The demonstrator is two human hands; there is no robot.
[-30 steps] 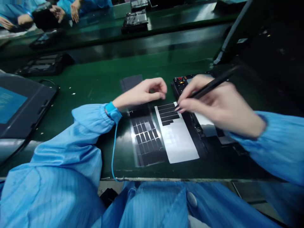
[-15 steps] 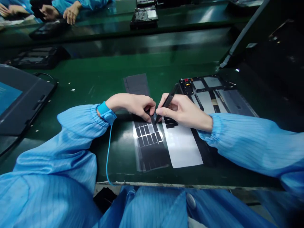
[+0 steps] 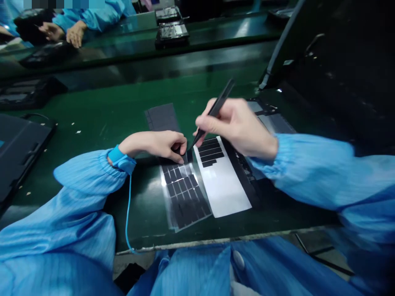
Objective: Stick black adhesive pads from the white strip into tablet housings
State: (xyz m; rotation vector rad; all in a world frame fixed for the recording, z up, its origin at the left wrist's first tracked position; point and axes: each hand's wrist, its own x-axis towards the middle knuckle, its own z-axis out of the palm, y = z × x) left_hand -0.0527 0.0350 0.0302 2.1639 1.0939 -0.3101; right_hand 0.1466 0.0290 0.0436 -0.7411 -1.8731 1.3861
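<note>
My right hand (image 3: 240, 123) grips black tweezers (image 3: 221, 98), their tips pointing down and left. A small black strip (image 3: 189, 156) shows at the tips; whether they pinch it is unclear. Close by, my left hand (image 3: 157, 144) rests over a clear film sheet (image 3: 188, 205) of black rectangular stickers, its fingers curled in; what they hold is hidden. To the right lies a white sheet (image 3: 230, 189) with several black strips at its top. Behind my left hand is a dark grey sheet (image 3: 163, 117). An opened electronic device (image 3: 276, 123) is partly covered by my right arm.
A blue cord (image 3: 127, 213) runs from my left wrist strap to the table edge. A dark device (image 3: 18, 156) lies at left. Across the bench are a co-worker's hands (image 3: 76, 35) and opened devices (image 3: 173, 33). A dark panel (image 3: 345, 78) rises at right.
My right hand has lifted slightly with the tweezers, uncovering more black strips on the white sheet. The head view has shifted, moving most things left in the picture. My left hand stays over the film.
</note>
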